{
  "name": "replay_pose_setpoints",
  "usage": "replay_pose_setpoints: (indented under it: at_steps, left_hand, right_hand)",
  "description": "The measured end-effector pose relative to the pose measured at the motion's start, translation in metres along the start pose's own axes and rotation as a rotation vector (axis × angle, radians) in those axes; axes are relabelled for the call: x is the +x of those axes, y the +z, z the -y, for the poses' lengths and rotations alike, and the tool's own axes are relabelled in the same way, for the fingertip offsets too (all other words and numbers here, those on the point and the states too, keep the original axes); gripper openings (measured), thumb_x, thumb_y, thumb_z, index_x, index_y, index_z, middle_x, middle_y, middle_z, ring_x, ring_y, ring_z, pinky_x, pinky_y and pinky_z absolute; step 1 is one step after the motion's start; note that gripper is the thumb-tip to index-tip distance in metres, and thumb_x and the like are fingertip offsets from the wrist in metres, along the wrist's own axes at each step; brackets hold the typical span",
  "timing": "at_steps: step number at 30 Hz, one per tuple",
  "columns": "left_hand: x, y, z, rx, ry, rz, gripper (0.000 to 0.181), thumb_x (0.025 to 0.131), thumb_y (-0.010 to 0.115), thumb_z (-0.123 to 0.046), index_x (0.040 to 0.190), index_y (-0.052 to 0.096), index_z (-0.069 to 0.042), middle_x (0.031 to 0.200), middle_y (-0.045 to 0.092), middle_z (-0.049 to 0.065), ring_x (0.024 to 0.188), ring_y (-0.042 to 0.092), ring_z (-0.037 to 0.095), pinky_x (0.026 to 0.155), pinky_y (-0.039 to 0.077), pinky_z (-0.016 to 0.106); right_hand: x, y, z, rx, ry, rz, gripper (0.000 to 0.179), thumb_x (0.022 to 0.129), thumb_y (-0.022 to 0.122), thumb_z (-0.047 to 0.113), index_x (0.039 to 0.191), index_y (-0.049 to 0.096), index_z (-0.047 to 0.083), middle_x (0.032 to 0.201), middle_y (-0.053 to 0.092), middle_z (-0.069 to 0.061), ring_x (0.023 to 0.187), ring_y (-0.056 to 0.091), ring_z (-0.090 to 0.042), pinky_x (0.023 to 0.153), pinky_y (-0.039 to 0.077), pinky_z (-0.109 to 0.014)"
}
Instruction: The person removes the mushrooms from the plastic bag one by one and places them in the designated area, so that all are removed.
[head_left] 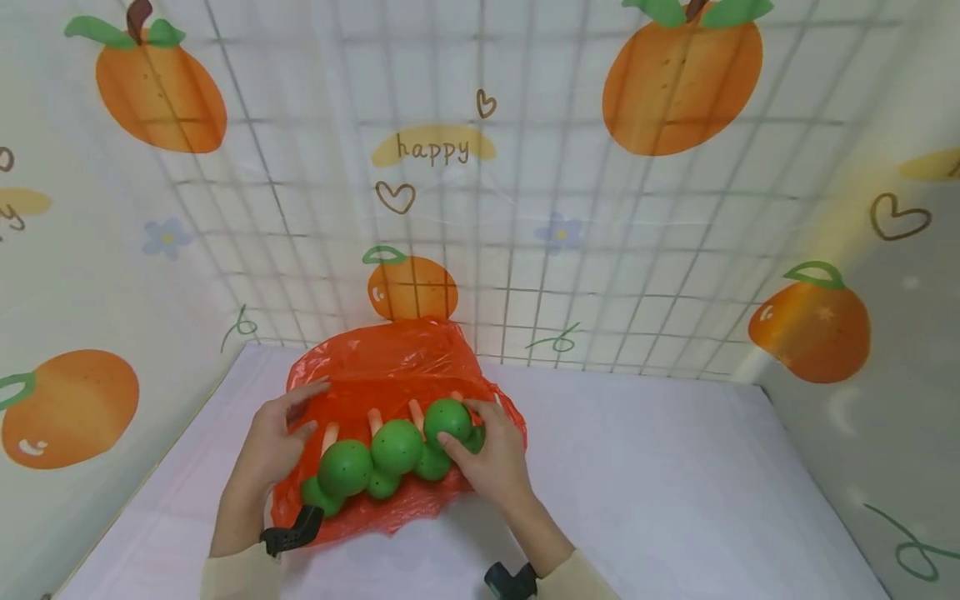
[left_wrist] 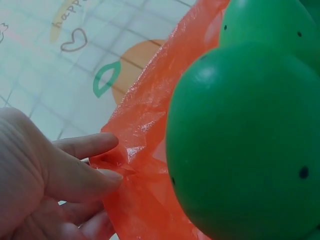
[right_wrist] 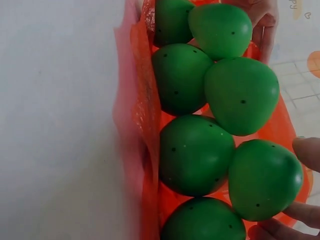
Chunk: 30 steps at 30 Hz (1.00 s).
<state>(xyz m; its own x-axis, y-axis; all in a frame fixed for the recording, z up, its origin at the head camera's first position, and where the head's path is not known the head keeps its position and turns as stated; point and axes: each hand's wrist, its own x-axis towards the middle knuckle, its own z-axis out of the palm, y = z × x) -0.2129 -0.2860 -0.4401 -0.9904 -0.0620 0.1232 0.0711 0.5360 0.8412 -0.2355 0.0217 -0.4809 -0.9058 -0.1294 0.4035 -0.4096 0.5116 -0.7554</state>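
Note:
Several green round heads with small black dots and peach-coloured stems lie clustered in a red plastic bag (head_left: 405, 346) on the table. At the bag's left edge, my left hand (head_left: 272, 437) holds the crumpled film between thumb and fingers, as the left wrist view shows. My right hand (head_left: 491, 458) grips the rightmost upper green head (head_left: 447, 419), thumb in front and fingers round its far side. In the right wrist view that green head (right_wrist: 265, 180) sits between thumb and fingers. Stems are mostly hidden there by the heads. A large green head (left_wrist: 240, 140) fills the left wrist view.
The white table (head_left: 637, 483) extends to the right of the bag. A pale curtain (head_left: 525, 208) with printed oranges hangs over a wire grid behind the table and along its sides. Dark wrist straps (head_left: 292, 533) sit on both wrists.

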Motion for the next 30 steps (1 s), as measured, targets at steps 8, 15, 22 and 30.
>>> replay_pose_setpoints:
  at_steps: [8, 15, 22, 30]
  left_hand:
    - [0.007, 0.001, -0.001, -0.034, -0.003, 0.008, 0.064, 0.095, 0.054, 0.018, 0.153, 0.056, -0.011, 0.156, 0.051, 0.017, 0.145, 0.045, 0.041, 0.116, 0.042, 0.054]
    - [0.008, -0.001, 0.002, -0.029, -0.031, 0.011, 0.067, 0.095, 0.055, 0.018, 0.155, 0.053, -0.013, 0.158, 0.047, 0.018, 0.146, 0.043, 0.042, 0.115, 0.042, 0.055]
    - [0.008, -0.004, 0.003, -0.013, -0.055, 0.009, 0.068, 0.096, 0.056, 0.017, 0.156, 0.052, -0.014, 0.159, 0.046, 0.018, 0.145, 0.043, 0.044, 0.113, 0.044, 0.055]
    - [0.004, -0.007, 0.007, -0.017, -0.094, 0.003, 0.068, 0.097, 0.055, 0.015, 0.157, 0.050, -0.014, 0.161, 0.044, 0.018, 0.147, 0.041, 0.044, 0.111, 0.046, 0.053]
  right_hand:
    - [0.003, 0.001, 0.000, 0.008, 0.029, -0.028, 0.064, 0.082, 0.092, 0.024, 0.135, 0.064, 0.001, 0.128, 0.068, -0.013, 0.117, 0.064, -0.035, 0.098, 0.056, -0.054]
    - [0.005, 0.003, 0.001, 0.035, 0.012, -0.061, 0.065, 0.080, 0.093, 0.018, 0.135, 0.064, -0.001, 0.127, 0.069, -0.012, 0.114, 0.066, -0.032, 0.097, 0.057, -0.053]
    - [0.005, 0.007, 0.004, 0.063, 0.046, -0.057, 0.064, 0.082, 0.092, 0.017, 0.137, 0.064, 0.002, 0.130, 0.068, -0.010, 0.118, 0.064, -0.030, 0.100, 0.056, -0.051]
    - [0.002, 0.013, 0.006, 0.064, 0.057, -0.064, 0.062, 0.082, 0.092, 0.017, 0.137, 0.065, 0.003, 0.130, 0.069, -0.010, 0.119, 0.064, -0.030, 0.102, 0.056, -0.050]
